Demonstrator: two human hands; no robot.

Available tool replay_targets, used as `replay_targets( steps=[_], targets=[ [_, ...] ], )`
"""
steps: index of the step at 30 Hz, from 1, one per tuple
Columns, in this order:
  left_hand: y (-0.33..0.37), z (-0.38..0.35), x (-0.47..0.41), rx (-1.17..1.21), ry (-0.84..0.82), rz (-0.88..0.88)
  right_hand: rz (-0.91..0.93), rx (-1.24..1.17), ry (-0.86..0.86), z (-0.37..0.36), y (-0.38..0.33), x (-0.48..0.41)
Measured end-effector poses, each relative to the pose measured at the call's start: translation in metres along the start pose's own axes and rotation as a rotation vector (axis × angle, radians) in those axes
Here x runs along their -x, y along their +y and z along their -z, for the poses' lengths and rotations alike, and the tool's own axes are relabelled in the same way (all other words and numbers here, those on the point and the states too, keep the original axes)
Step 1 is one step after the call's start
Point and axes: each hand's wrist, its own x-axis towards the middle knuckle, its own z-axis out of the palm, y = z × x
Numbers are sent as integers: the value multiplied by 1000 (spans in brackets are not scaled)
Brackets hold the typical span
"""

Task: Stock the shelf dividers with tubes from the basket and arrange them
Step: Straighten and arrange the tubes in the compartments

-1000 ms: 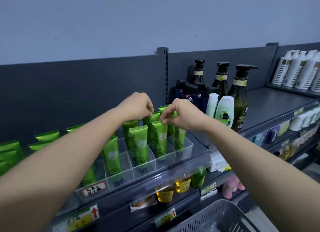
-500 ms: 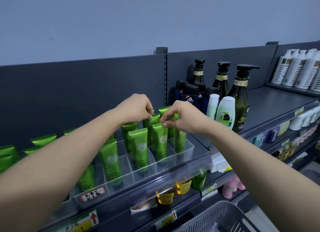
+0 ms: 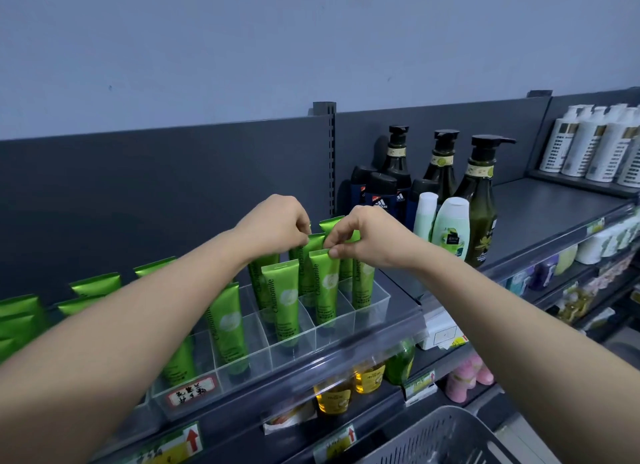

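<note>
Several green tubes stand upright in a clear plastic divider tray (image 3: 346, 328) on the top shelf. My left hand (image 3: 277, 226) pinches the top of a green tube in the back row (image 3: 306, 266). My right hand (image 3: 367, 236) pinches the crimped top of the front green tube (image 3: 325, 287) standing in its compartment. More green tubes (image 3: 93, 285) stand further left, partly behind my left forearm. The grey basket (image 3: 446, 439) shows at the bottom right; its inside is out of view.
Dark pump bottles (image 3: 481, 200) and white-green bottles (image 3: 450, 226) stand right of the tray. White bottles (image 3: 588, 144) sit on a higher shelf at far right. Yellow oil bottles (image 3: 334, 396) and pink items (image 3: 467, 377) fill the shelf below.
My right hand has shifted slightly left and down onto the front tube's top. The view has drifted a little; the tubes stay in their compartments.
</note>
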Motion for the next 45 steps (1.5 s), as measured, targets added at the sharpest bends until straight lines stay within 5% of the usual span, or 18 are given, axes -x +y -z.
replay_targets(
  steps=[16,24,45],
  targets=[
    [-11,8,1,40,-78,24,-5,-63,6,-2,2,-2],
    [-21,17,-7,63,73,76,-14,-91,61,3,3,-17],
    [-32,9,-17,17,-45,149,-52,-64,96,5,13,-31]
  ],
)
